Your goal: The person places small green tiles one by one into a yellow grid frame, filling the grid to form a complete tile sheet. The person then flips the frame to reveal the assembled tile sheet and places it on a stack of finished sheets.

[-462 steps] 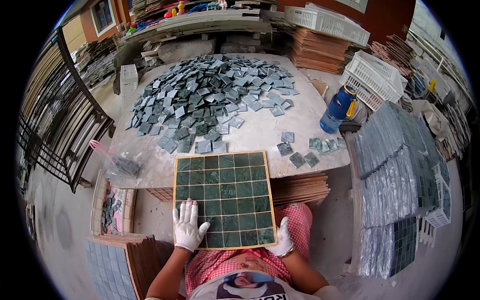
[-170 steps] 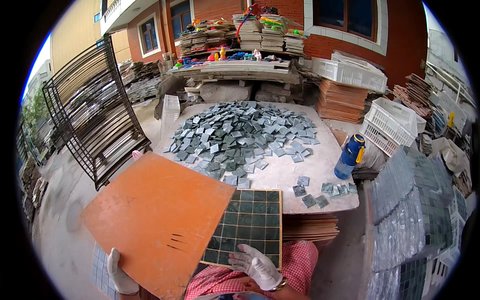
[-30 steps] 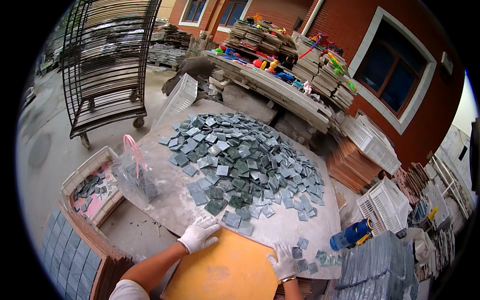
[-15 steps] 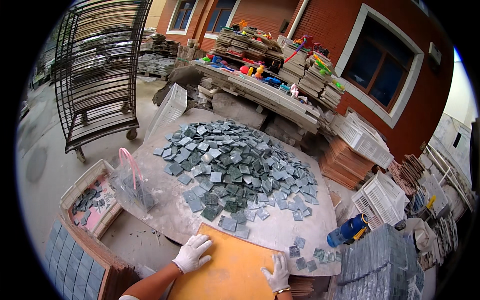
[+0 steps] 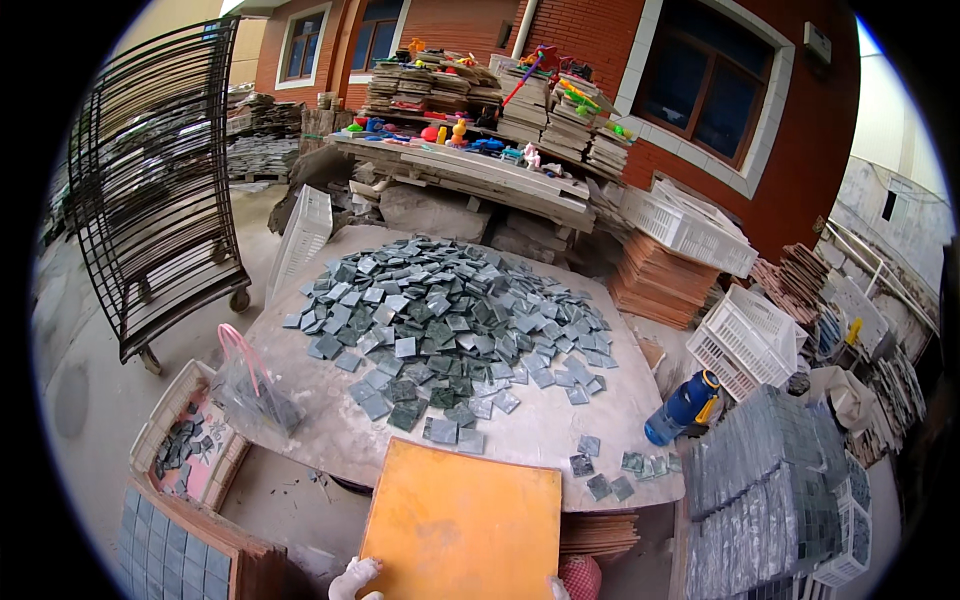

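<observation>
A flat yellow-orange board [image 5: 465, 520] lies in front of me, its far edge over the near rim of the work table. My left hand [image 5: 355, 578], in a white glove, is closed at the board's near left edge, with the fingers bent against it. Of my right hand [image 5: 558, 588] only a bit of white glove shows at the board's near right edge; the rest is out of the picture. Just beyond the board is a large heap of small square grey-green stone tiles [image 5: 440, 320]. Two tiles [image 5: 455, 434] lie close to its far edge.
A blue bottle [image 5: 682, 408] stands on the right of the table [image 5: 540, 440], near stacked tile sheets [image 5: 770, 480]. On the left are a clear bag [image 5: 255, 400], a crate of tile scraps [image 5: 215, 480] and a tile-topped stack [image 5: 175, 550]. A wheeled rack [image 5: 150, 190] stands far left.
Both hands have slid from the far part of the board toward me, down to its near side edges. The view has shifted, and the board now appears squarer to me.
</observation>
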Demonstrator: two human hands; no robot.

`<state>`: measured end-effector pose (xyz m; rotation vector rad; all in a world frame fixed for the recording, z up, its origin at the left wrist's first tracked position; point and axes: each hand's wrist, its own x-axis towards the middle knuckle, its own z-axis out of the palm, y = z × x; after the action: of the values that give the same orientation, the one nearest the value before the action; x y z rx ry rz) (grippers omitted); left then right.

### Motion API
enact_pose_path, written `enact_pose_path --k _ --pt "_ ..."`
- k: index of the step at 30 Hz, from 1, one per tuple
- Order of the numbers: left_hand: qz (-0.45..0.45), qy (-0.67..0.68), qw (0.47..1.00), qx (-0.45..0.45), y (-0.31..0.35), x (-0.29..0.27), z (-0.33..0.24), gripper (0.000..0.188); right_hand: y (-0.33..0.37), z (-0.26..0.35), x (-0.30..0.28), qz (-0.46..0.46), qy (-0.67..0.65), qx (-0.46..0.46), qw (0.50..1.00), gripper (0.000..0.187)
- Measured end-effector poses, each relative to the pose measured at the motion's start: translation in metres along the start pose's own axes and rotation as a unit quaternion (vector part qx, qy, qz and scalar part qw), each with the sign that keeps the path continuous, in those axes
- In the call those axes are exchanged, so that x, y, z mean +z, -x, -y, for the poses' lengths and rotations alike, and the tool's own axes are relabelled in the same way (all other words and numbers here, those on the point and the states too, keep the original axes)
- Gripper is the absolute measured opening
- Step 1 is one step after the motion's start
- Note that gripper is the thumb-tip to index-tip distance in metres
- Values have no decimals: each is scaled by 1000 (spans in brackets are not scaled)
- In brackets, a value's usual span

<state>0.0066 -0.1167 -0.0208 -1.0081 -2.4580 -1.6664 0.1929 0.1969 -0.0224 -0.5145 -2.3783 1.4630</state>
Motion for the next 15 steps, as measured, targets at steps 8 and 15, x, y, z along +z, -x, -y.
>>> enact_pose_path --k 8,15 --pt "-144 457 875 -67 -40 -41 -58 56 -38 81 -39 -22 -140 -72 987 51" --pt "-188 363 891 198 -223 -43 -80 78 -190 133 -43 -229 -220 -347 883 106"
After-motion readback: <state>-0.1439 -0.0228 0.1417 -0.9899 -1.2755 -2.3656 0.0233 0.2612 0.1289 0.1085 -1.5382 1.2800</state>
